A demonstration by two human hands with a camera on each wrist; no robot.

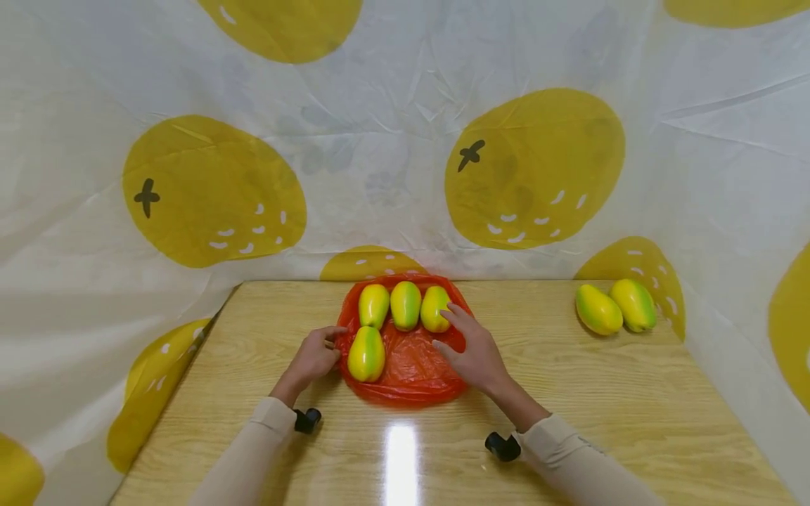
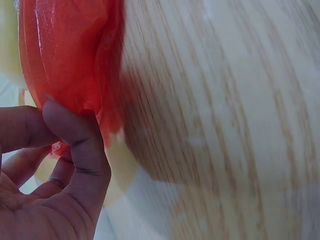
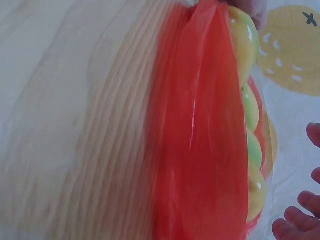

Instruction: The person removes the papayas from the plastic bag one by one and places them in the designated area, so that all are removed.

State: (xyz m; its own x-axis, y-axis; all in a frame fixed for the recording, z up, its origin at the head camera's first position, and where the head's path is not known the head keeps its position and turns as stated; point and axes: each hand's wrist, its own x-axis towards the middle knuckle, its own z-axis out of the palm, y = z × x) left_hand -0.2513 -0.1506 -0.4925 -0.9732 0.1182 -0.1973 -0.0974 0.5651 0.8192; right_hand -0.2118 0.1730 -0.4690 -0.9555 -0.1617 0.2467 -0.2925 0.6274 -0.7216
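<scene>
A red plastic bag point(image 1: 411, 365) lies spread on the table with its mouth open upward. Inside it, three glossy yellow-green mangoes stand in a back row, the right one point(image 1: 434, 309) among them, with another mango point(image 1: 366, 354) in front at the left. My left hand point(image 1: 318, 353) is at the bag's left side; in the left wrist view its thumb and finger pinch the bag's edge point(image 2: 65, 60). Over the bag's right side reaches my right hand point(image 1: 474, 351), fingers spread and holding nothing, fingertips close to the right mango. Whether they touch it, I cannot tell.
Two more mangoes point(image 1: 598, 309) lie side by side at the back right of the wooden table point(image 1: 569, 379). A white cloth with yellow fruit prints point(image 1: 380, 176) hangs behind and at both sides. A bright reflection shows near the front.
</scene>
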